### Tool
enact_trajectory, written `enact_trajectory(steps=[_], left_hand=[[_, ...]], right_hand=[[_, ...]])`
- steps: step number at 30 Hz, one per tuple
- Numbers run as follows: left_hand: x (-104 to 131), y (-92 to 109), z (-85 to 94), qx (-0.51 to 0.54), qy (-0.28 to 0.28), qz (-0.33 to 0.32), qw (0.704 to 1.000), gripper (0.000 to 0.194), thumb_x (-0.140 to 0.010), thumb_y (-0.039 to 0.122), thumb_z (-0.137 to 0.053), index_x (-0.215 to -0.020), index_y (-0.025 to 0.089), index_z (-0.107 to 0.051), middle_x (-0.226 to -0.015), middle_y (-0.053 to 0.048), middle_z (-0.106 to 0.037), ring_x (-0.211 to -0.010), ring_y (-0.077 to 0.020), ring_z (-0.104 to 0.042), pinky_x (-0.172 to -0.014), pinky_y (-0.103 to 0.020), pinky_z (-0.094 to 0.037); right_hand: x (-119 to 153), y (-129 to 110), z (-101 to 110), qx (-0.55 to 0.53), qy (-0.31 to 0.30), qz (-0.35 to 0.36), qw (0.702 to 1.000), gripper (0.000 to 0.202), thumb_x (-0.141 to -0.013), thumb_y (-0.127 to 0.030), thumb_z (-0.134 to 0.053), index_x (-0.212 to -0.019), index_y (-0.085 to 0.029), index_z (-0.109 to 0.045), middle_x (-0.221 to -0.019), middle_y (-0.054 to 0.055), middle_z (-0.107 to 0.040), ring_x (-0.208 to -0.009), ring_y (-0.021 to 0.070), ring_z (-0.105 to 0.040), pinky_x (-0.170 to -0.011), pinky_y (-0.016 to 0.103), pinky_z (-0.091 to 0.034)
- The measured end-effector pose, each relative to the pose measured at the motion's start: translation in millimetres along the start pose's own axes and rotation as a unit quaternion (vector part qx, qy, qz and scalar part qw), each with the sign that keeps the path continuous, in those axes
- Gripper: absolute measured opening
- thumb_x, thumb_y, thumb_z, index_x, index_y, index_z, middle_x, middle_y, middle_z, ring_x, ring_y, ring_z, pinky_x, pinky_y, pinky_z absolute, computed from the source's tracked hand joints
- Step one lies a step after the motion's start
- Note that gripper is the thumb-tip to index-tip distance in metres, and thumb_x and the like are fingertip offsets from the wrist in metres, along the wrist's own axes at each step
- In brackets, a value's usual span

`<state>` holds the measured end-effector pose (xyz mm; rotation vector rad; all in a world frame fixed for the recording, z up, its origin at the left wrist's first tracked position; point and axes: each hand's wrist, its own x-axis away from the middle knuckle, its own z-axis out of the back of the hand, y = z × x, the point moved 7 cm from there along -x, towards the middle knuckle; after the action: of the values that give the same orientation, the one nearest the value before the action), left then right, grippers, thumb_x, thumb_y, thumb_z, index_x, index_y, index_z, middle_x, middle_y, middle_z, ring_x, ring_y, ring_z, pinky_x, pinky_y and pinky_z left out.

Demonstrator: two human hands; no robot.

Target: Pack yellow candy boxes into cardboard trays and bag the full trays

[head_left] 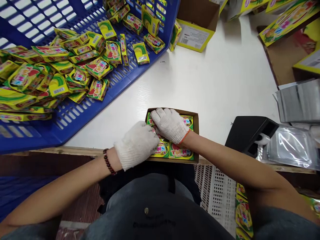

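A shallow cardboard display box (pixel 196 133) sits at the table's front edge, holding flat yellow-green candy boxes (pixel 181 151) printed "TWINS". My right hand (pixel 170 123), in a white knit glove with an orange cuff edge, lies over the back left part of it. Its fingers are bent down onto a small candy box, and their tips are hidden. From the left, my left hand (pixel 138 143), gloved in white too, reaches over the box's left wall. The fingers of that hand curl against the same candy box (pixel 153 129), which shows only partly between the gloves.
A blue plastic crate (pixel 100 110) at left holds a heap of loose candy boxes (pixel 25 78). An open display box (pixel 193 35) stands at the back. To the right are a black tape dispenser (pixel 246 135), clear plastic sheets (pixel 291 146) and a carton (pixel 271 63).
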<state>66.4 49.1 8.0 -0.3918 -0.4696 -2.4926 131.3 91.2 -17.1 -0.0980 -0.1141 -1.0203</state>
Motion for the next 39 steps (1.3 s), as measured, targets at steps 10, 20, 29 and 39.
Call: enact_trajectory(steps=[10, 20, 29, 39], left_hand=[[4, 17, -24.6, -0.044, 0.001, 0.015, 0.999, 0.019, -0.089, 0.007, -0.051, -0.089, 0.01, -0.07, -0.085, -0.015, -0.072, -0.08, -0.023, -0.065, -0.085, -0.038, -0.039], [4, 19, -26.0, -0.062, 0.001, 0.024, 0.998, 0.018, -0.087, 0.006, -0.053, -0.088, 0.01, -0.07, -0.084, -0.015, -0.072, -0.08, -0.0237, -0.066, -0.083, -0.038, -0.04], [-1, 25, -13.2, -0.041, 0.009, 0.028, 0.999, 0.018, -0.09, 0.01, -0.052, -0.094, 0.011, -0.069, -0.098, -0.015, -0.07, -0.093, -0.0255, -0.065, -0.087, -0.04, -0.044], [-45, 6, -10.8, 0.001, -0.004, 0.184, 0.983, 0.026, -0.092, 0.019, -0.049, -0.11, 0.007, -0.063, -0.103, -0.02, -0.065, -0.096, -0.0347, -0.064, -0.074, -0.042, -0.048]], right_hand=[[8, 9, 7, -0.063, 0.056, 0.006, 0.996, 0.034, -0.088, -0.011, -0.046, -0.118, -0.013, -0.06, -0.108, 0.014, -0.064, -0.089, 0.0238, -0.055, -0.076, 0.036, -0.038], [15, 0, 17, -0.057, 0.062, 0.006, 0.996, 0.034, -0.092, -0.008, -0.044, -0.121, -0.012, -0.061, -0.115, 0.016, -0.063, -0.09, 0.0228, -0.054, -0.075, 0.035, -0.038], [22, 44, 45, -0.309, 0.144, -0.058, 0.938, 0.027, -0.087, -0.015, -0.045, -0.107, -0.022, -0.06, -0.101, 0.006, -0.066, -0.092, 0.0209, -0.059, -0.077, 0.036, -0.047], [39, 67, -8, -0.479, 0.207, -0.166, 0.836, 0.023, -0.09, -0.034, -0.044, -0.109, -0.02, -0.045, -0.102, 0.01, -0.067, -0.092, 0.0218, -0.065, -0.082, 0.039, -0.053]])
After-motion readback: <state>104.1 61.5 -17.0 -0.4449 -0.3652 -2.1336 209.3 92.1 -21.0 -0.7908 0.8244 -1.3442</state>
